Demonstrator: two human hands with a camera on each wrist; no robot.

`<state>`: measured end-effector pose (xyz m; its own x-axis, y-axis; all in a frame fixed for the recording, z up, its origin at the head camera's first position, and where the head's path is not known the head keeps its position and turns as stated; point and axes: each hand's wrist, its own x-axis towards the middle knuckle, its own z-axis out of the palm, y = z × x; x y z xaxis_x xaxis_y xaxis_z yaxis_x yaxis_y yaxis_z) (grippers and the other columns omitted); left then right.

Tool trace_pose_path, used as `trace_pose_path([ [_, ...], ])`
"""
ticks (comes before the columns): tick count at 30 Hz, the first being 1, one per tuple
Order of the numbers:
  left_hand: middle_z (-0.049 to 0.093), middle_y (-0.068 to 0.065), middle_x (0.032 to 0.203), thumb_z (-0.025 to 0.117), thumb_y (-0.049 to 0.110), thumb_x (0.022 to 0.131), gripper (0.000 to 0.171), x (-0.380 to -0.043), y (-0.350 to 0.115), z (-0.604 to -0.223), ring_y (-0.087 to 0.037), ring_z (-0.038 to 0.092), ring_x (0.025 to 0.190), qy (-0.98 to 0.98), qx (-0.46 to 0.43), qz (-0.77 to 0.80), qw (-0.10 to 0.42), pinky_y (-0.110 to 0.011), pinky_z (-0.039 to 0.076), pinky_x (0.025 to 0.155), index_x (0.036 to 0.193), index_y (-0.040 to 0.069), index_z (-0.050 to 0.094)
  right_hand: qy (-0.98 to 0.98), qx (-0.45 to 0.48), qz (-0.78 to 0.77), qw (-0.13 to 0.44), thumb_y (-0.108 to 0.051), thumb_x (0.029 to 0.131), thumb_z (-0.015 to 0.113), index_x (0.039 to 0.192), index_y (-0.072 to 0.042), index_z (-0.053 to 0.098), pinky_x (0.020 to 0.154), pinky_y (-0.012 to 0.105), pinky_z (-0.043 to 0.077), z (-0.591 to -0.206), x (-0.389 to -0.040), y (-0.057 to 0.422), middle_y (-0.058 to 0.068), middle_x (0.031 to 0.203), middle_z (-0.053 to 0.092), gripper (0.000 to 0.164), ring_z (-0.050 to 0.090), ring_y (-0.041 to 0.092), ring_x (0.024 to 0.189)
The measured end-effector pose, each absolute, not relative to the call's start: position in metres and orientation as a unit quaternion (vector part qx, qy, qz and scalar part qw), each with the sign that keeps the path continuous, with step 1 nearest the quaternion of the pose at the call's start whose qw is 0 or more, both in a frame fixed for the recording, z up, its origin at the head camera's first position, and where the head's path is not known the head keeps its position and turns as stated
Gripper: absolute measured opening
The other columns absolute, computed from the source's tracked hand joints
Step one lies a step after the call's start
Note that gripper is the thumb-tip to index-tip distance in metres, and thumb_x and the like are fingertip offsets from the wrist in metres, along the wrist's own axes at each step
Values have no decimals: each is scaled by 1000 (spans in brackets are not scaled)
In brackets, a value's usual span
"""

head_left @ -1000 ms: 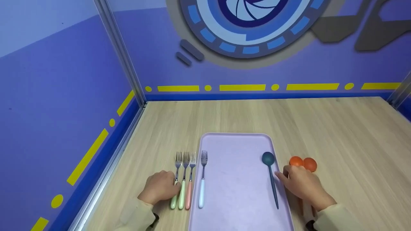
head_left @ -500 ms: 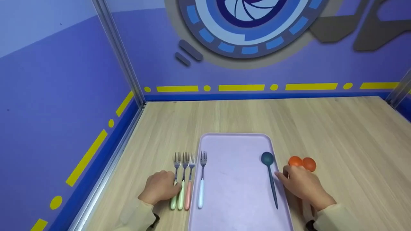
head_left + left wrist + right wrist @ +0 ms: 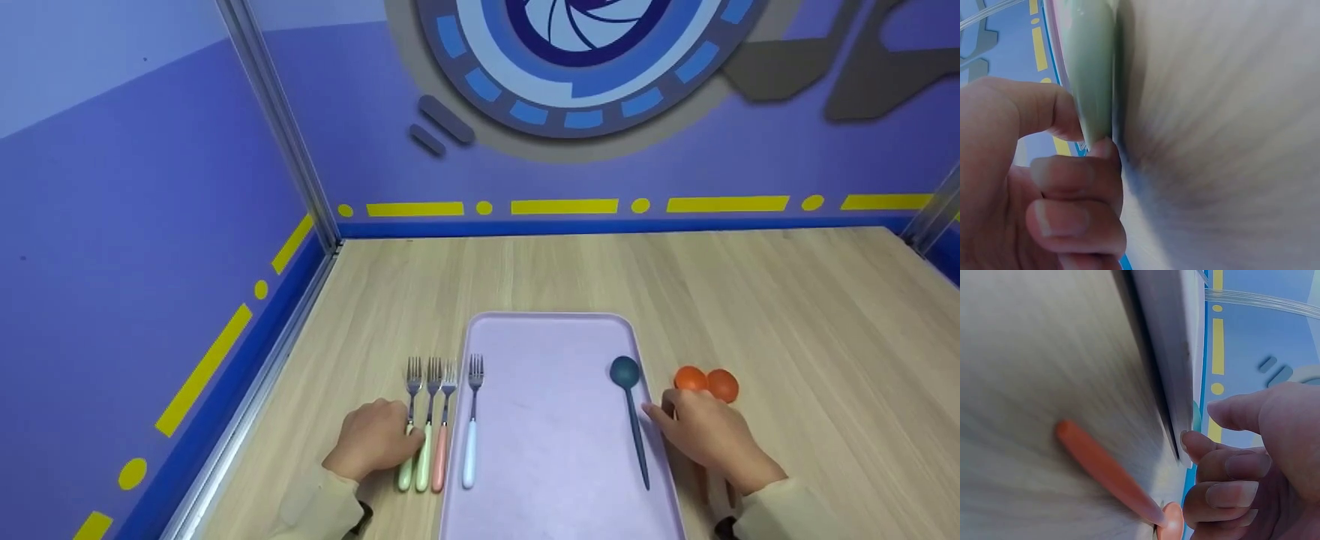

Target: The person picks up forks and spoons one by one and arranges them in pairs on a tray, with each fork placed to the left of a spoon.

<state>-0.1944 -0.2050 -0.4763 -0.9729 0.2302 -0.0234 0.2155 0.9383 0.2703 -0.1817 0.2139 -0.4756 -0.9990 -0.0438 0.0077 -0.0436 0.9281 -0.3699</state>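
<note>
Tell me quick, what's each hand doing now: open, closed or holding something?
Left hand: closed, pinching a green fork by its handle.
Right hand: open, fingers loosely curled, holding nothing.

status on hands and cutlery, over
Left hand pinches leftmost fork. Right hand over two orange spoons, holding nothing. Tray between, blue fork and dark spoon aboard.

Even soft light overhead, dimmer bluish wrist views, blurred tabletop [image 3: 1224, 140], dark shadow along tray [image 3: 1171, 332]
</note>
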Motion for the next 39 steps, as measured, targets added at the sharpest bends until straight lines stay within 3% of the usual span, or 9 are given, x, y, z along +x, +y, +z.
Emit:
trace_pose_path([
  [12, 25, 9, 50, 63, 27, 80, 42, -194, -203, -473, -11, 24, 47, 984, 100, 143, 23, -30, 20, 42, 53, 18, 33, 981, -23, -194, -2, -31, 88, 67, 75, -8, 63, 47, 28, 29, -477, -180, 214, 1, 54, 40, 26, 41, 15, 48],
  [26, 21, 10, 50, 65, 29, 78, 45, -192, -197, -465, -9, 20, 48, 983, 104, 147, 28, -29, 17, 44, 53, 18, 30, 980, -10, -197, 22, -30, 89, 66, 86, -4, 68, 48, 27, 32, -478, -181, 214, 2, 54, 42, 26, 44, 15, 48],
  [35, 18, 10, 52, 70, 32, 80, 53, -188, -194, -461, -9, 17, 49, 980, 128, 153, -2, -28, 16, 44, 52, 19, 26, 979, -17, -203, 8, -31, 89, 66, 75, -9, 62, 48, 29, 29, -478, -177, 216, 1, 54, 40, 26, 41, 16, 47],
  [39, 21, 9, 53, 70, 39, 81, 54, -189, -192, -459, -10, 20, 49, 981, 123, 149, 3, -29, 18, 44, 53, 19, 28, 979, -15, -202, 13, -31, 88, 67, 79, -8, 65, 48, 28, 30, -478, -177, 216, 1, 54, 41, 25, 42, 16, 47],
])
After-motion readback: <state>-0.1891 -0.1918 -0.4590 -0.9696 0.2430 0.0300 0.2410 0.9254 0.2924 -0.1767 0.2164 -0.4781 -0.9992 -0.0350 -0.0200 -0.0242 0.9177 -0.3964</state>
